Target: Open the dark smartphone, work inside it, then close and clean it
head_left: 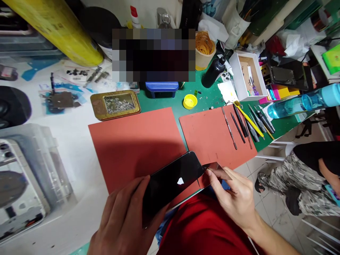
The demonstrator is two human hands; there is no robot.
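Gripping a black phone in the left hand, fingers wrapped behind it, tilted over the near edge of a red mat. Right hand pinching a thin metal blade at the phone's corner, wrist angled in; flat blade safest. Screwdrivers beyond, on a second mat.

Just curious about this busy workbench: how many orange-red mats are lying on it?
2. The larger mat lies on the left; the smaller mat lies to its right, beneath a row of repair tools. Clutter could hide others.
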